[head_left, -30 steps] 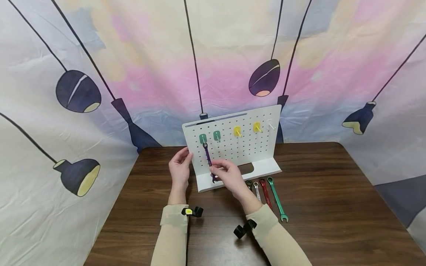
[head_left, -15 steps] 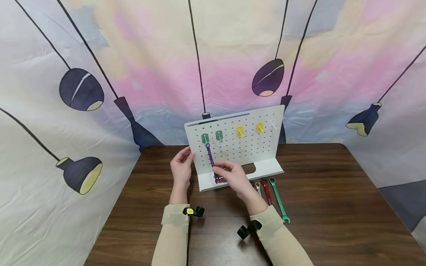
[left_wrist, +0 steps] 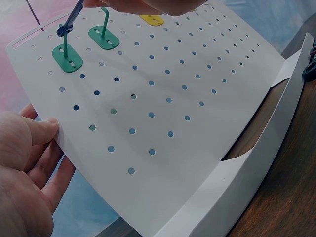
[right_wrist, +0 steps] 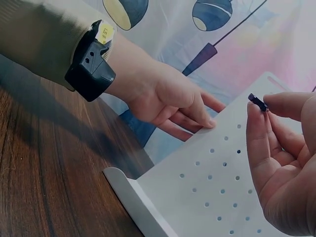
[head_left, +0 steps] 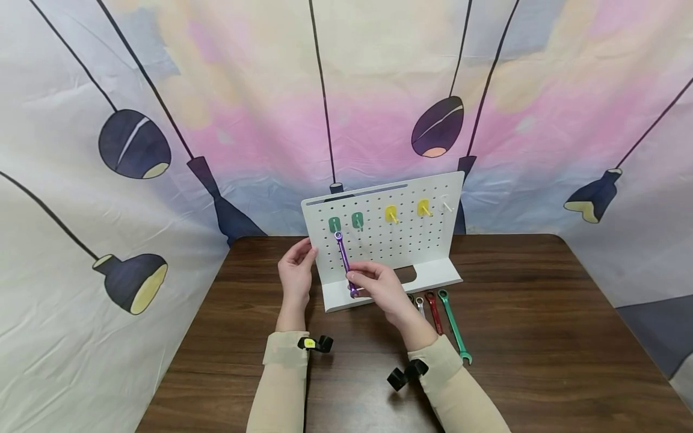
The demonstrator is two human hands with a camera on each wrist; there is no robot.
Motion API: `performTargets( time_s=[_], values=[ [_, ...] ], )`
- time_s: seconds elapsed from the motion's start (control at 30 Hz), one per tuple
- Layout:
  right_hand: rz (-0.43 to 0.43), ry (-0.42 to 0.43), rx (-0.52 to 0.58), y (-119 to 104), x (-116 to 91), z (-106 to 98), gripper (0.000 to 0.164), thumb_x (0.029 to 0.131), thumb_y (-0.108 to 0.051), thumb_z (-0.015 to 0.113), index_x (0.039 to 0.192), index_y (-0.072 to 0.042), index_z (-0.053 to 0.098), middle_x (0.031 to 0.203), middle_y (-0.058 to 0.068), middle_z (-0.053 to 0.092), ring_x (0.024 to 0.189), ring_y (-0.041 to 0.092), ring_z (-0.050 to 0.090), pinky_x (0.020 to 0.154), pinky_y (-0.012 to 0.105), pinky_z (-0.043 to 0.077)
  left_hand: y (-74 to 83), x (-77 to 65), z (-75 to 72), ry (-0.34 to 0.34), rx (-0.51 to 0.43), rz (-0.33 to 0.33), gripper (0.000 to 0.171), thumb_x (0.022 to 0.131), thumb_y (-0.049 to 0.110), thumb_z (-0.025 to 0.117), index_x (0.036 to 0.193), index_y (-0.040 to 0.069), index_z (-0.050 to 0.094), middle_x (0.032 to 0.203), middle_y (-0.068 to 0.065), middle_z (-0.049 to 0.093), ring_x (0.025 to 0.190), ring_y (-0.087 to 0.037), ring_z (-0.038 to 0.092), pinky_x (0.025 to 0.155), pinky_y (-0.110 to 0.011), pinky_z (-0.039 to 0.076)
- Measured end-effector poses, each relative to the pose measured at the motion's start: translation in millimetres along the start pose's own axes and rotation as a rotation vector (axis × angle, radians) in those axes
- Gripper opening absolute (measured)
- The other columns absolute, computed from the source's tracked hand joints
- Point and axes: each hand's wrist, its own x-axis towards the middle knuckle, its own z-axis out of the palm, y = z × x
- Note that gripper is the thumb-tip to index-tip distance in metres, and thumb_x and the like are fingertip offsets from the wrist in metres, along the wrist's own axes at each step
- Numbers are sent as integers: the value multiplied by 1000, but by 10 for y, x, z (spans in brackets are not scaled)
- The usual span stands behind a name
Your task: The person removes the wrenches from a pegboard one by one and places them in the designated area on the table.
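Note:
My right hand [head_left: 379,288] pinches a purple combination wrench [head_left: 343,252] near its lower end, between thumb and fingers. The wrench stands nearly upright in front of a white pegboard [head_left: 373,243]. Its ring end meets the peg of the leftmost green hook [left_wrist: 67,58], and in the left wrist view the ring overlaps that peg's tip. A second green hook [left_wrist: 103,37] sits just to the right. My left hand [head_left: 295,273] grips the board's left edge, thumb on the front face and fingers behind. In the right wrist view only a short dark end of the wrench [right_wrist: 257,102] shows.
Two yellow hooks, one left [head_left: 391,214] and one right [head_left: 424,208], and a clear hook [head_left: 446,204] continue the row. Green [head_left: 455,328], red [head_left: 434,311], silver [head_left: 419,305] and dark wrenches lie on the wooden table [head_left: 530,325], partly behind the right forearm. A patterned curtain [head_left: 260,120] hangs behind.
The purple wrench has turned slightly in the right hand's pinch, its ring end staying at the leftmost green hook. The left hand keeps its grip. The head view has shifted a little.

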Motion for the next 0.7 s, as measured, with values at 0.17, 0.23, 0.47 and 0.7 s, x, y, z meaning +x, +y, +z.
performTargets(
  time_s=[0.17, 0.23, 0.47, 0.7],
  values=[
    [-4, 4, 13, -18, -17, 11, 32, 102, -8, 72, 132, 6, 70, 111, 11, 76, 93, 14, 71, 82, 32, 62, 2, 0, 5, 5, 1, -10, 25, 97, 0, 78, 122, 0, 79, 101, -3, 77, 88, -13, 67, 78, -22, 56],
    [-5, 4, 20, -22, -25, 17, 33, 102, -8, 72, 132, 6, 70, 114, 17, 75, 93, 14, 71, 81, 32, 62, 4, -3, 2, 8, 5, -17, 25, 97, 0, 79, 122, 0, 79, 101, -3, 77, 88, -13, 67, 78, -21, 56],
    [-13, 7, 33, -30, -50, 25, 33, 103, -7, 71, 132, 8, 68, 117, 24, 73, 93, 13, 70, 82, 31, 62, 4, -5, 3, 12, 8, -10, 25, 97, 0, 78, 122, 1, 79, 101, -4, 77, 88, -14, 66, 77, -22, 56],
    [-17, 18, 35, -21, -47, 35, 32, 103, -5, 71, 131, 8, 69, 109, 12, 75, 93, 14, 70, 82, 31, 63, -3, 6, -1, -1, 8, -3, 25, 97, 0, 78, 122, 1, 79, 101, -5, 76, 87, -14, 66, 77, -22, 57]
  ],
)
